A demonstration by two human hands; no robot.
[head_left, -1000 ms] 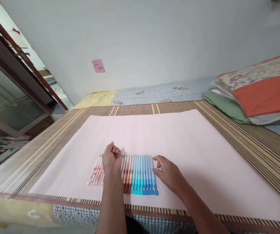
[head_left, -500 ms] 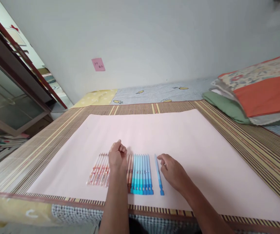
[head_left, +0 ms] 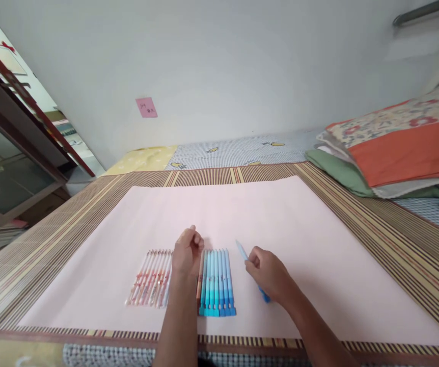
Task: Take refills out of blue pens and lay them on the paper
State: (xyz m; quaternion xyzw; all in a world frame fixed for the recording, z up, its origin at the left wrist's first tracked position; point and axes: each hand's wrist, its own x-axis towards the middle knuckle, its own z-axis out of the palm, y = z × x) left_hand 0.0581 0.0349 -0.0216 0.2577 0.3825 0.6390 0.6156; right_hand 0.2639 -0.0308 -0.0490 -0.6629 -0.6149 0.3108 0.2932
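Note:
My right hand [head_left: 267,270] pinches a blue pen [head_left: 241,249] just right of the rows, its pale tip slanting up to the left and its dark blue end showing below the fingers. Over the middle of the rows is my left hand [head_left: 187,252], fingers curled in, with nothing seen in them. Left of that wrist lies a row of white pens with red and pink patterns [head_left: 151,278]. Right of it, blue and turquoise pens [head_left: 217,283] lie side by side, next to a few brown pens [head_left: 199,288] partly hidden by my left forearm.
Beneath the pens is a large pale pink sheet [head_left: 299,229] on a striped mat [head_left: 341,204]. Folded bedding [head_left: 395,153] is piled at the right. A pink note [head_left: 146,107] is stuck to the wall behind.
My right hand has closed on the lone blue pen and tilted it, its tip now pointing left. My left hand stays curled over the rows. The camera view has shifted slightly.

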